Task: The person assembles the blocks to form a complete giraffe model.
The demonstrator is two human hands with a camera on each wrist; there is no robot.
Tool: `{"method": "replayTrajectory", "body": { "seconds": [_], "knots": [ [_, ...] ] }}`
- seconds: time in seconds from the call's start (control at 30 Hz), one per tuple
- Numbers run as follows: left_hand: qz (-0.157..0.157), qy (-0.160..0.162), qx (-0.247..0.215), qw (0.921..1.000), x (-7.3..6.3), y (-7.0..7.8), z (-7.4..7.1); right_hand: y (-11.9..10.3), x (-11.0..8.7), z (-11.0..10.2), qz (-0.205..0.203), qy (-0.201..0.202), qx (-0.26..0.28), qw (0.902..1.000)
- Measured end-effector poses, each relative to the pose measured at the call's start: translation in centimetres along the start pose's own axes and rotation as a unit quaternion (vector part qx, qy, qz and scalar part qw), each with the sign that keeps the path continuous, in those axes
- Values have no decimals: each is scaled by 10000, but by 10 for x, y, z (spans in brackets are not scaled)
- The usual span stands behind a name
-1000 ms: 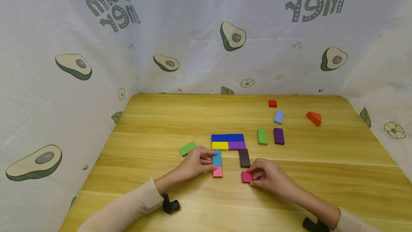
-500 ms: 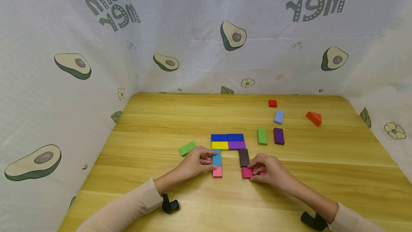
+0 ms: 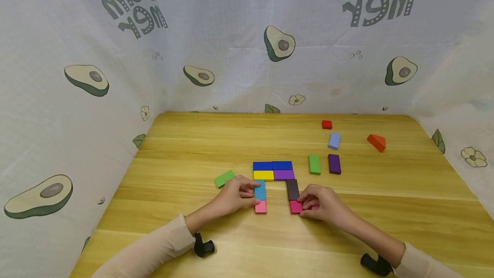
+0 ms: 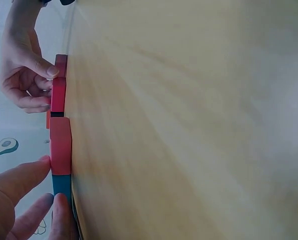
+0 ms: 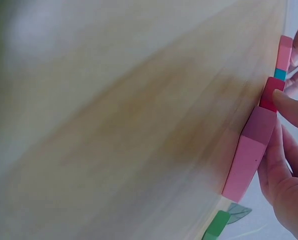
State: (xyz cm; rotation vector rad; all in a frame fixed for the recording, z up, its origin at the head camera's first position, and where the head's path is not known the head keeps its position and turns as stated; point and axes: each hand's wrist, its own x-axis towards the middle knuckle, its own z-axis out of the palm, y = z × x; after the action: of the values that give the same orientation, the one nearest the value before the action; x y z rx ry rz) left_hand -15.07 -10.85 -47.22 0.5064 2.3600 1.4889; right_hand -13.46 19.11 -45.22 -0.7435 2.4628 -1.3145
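With our left hand we are touching the light-blue block and the small pink block, our thumb and index finger standing apart. With our right hand we are pinching the magenta block, which is lying on the surface against the dark brown block. Another pink block is lying beside it, partly hidden by that hand.

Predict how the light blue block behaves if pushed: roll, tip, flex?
The light blue block should slide rather than roll or tip: it lies flat and has straight edges. It looks rigid, with crisp corners and no visible sag. Pushed toward the person, it would probably shove the light pink block, set end to end with it.
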Motion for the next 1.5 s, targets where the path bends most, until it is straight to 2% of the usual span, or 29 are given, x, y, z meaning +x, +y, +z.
{"method": "replayTrajectory", "body": {
  "seconds": [0.33,0.57,0.87,1.13,1.37,1.5],
  "knots": [
    [4,33,79,10000,0,-2,0,-1,2,-2,38,-7,-52,10000],
    [-54,23,25,10000,0,-1,0,-4,14,-15,77,230,-176,9995],
    [-108,27,-24,9999,0,1,0,5,36,-24,606,390,281,9970],
    [-129,-44,-115,9998,1,0,-1,11,45,-22,583,224,481,9969],
    [-36,-114,-348,9993,0,-2,-7,15,49,-21,629,100,573,9963],
    [207,65,-275,9994,-1,-1,-17,17,50,-21,649,82,655,9957]
  ]
}}
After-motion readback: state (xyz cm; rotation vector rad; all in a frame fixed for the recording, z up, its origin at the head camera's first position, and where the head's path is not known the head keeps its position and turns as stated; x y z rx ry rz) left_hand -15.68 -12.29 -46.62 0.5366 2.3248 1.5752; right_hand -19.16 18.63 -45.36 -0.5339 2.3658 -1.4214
